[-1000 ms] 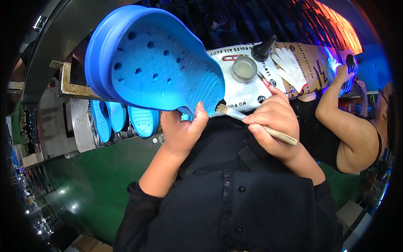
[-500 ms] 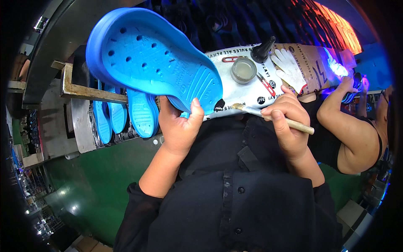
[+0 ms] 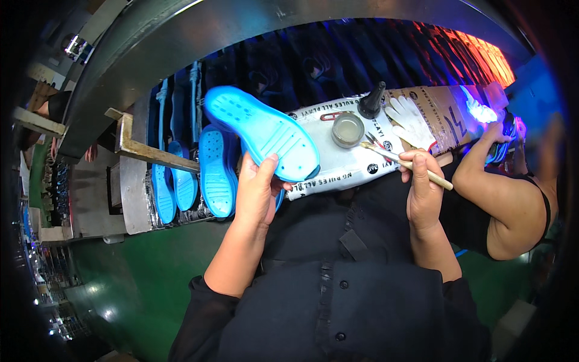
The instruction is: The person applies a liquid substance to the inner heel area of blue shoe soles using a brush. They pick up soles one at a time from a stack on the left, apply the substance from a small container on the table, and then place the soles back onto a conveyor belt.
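My left hand grips a blue shoe sole near its heel end, thumb on its inner face, with the toe end tilted up to the far left. Between the fingers of my right hand is a paintbrush with a pale handle. Its bristle end lies just beside a small round jar of cloudy liquid. Close by are a black nozzle bottle, a white glove and a red-handled tool. All these rest on a white printed sheet.
Several blue soles lie on the conveyor to the left, beside a rusty metal bracket. A metal hood edge arches across the far side. At right, a co-worker's arm reaches toward a blue-lit shoe part.
The blue sole has come down and away from the camera, and its inner face now looks flatter to view. The brush has moved from beside the sole's heel toward the jar.
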`<action>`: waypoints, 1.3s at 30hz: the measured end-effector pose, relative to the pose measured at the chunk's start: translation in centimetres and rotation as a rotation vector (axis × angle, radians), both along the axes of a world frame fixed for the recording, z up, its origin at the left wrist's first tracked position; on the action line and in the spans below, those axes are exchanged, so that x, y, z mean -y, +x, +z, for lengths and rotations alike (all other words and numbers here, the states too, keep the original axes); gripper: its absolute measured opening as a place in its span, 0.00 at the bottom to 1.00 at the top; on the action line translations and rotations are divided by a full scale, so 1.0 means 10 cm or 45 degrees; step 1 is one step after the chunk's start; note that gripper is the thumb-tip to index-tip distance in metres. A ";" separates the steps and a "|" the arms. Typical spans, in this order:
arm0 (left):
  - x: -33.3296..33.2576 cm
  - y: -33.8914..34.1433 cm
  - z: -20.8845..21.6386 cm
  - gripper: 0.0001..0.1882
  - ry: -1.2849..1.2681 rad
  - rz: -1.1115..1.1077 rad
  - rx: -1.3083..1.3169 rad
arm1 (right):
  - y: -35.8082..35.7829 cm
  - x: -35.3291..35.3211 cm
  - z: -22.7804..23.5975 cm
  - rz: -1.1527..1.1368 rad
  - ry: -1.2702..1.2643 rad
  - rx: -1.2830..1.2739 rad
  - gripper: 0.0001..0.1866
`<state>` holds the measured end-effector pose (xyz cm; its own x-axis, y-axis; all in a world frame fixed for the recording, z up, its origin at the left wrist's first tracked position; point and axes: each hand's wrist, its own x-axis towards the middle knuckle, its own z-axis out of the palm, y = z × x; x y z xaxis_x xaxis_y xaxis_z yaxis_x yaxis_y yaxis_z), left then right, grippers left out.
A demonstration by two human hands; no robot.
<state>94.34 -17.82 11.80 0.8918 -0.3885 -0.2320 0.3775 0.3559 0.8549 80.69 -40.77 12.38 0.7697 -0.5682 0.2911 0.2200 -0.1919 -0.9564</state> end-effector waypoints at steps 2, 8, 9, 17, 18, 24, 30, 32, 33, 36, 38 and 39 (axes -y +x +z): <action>-0.06 0.05 -0.01 0.15 -0.066 -0.069 -0.273 | -0.04 0.05 -0.04 0.000 0.189 0.006 0.16; -0.02 0.01 -0.10 0.12 -0.120 -0.083 -0.536 | -0.09 0.12 -0.17 -0.025 0.259 0.020 0.18; 0.01 0.00 -0.09 0.12 -0.122 -0.090 -0.530 | -0.11 0.15 -0.17 -0.020 0.240 0.025 0.18; 0.09 -0.06 0.01 0.13 -0.132 -0.281 -0.478 | -0.28 0.28 -0.23 -0.059 0.227 0.007 0.20; 0.04 -0.08 0.09 0.16 -0.142 -0.348 -0.440 | -0.29 0.29 -0.21 -0.049 0.250 0.025 0.19; 0.19 -0.55 0.98 0.40 0.265 -0.081 0.117 | -0.35 0.38 -0.27 -0.045 0.243 0.069 0.18; 0.37 -0.29 1.44 0.26 0.236 0.035 0.587 | -0.47 0.47 -0.26 -0.040 0.286 0.050 0.21; 0.47 -0.28 1.56 0.30 0.251 -0.016 0.597 | -0.51 0.50 -0.28 -0.072 0.282 0.038 0.21; 0.49 -0.29 1.60 0.31 0.265 -0.084 0.581 | -0.51 0.53 -0.30 -0.070 0.272 0.051 0.21; 0.49 -0.34 1.57 0.42 0.314 -0.376 0.487 | -0.54 0.60 -0.36 -0.060 0.326 0.044 0.15; 0.64 -0.39 1.51 0.44 0.274 -0.478 0.342 | -0.56 0.68 -0.39 -0.063 0.331 0.037 0.14; 0.72 -0.38 1.56 0.45 0.280 -0.580 0.250 | -0.58 0.71 -0.39 -0.068 0.357 0.015 0.14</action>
<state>90.53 -25.01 27.36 0.6789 -0.7071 -0.1977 0.2778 -0.0019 0.9606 74.93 -47.82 8.49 0.7341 -0.6674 0.1253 0.2278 0.0682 -0.9713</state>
